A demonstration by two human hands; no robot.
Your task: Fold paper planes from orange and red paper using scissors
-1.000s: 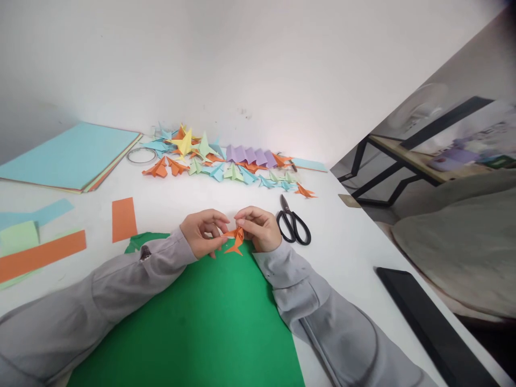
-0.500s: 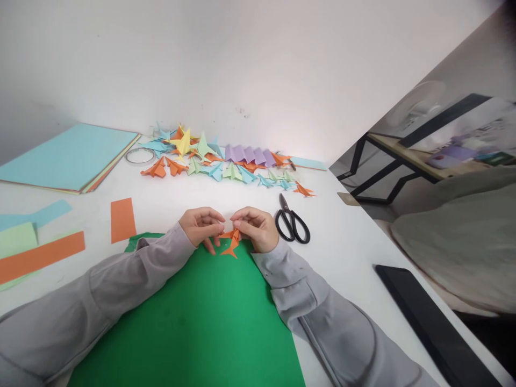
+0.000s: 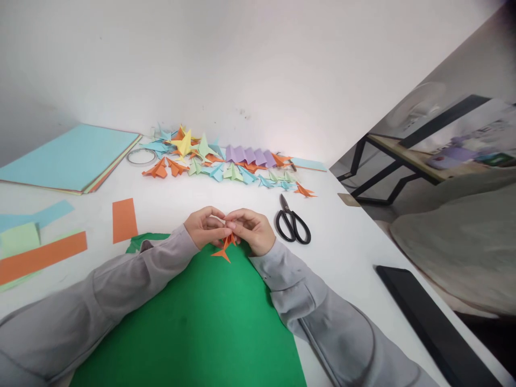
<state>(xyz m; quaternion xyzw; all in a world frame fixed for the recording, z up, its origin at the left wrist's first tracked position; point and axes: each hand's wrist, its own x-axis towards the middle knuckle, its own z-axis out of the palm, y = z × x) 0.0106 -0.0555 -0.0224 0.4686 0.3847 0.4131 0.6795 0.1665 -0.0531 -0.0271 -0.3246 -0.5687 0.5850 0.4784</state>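
A small folded orange paper figure (image 3: 222, 253) with a forked tail hangs from my fingertips, above a green sheet (image 3: 193, 317). My left hand (image 3: 205, 228) pinches its upper part between thumb and fingers. My right hand (image 3: 252, 230) grips the same part from the other side, and the two sets of fingertips meet. The figure's top is hidden behind my fingers. Black-handled scissors (image 3: 293, 221) lie just right of my right hand. An orange paper rectangle (image 3: 124, 220) rests left of my left hand.
Folded paper figures (image 3: 183, 144) in several colours line the wall. A coloured paper stack (image 3: 68, 156) and a wire coil (image 3: 141, 156) lie back left. Paper strips (image 3: 44, 257) sit at the left. A long black object (image 3: 435, 322) lies along the right edge.
My left hand has moved right and closed on the orange paper figure beside my right fingertips. The figure has turned, its tail swinging down and left.
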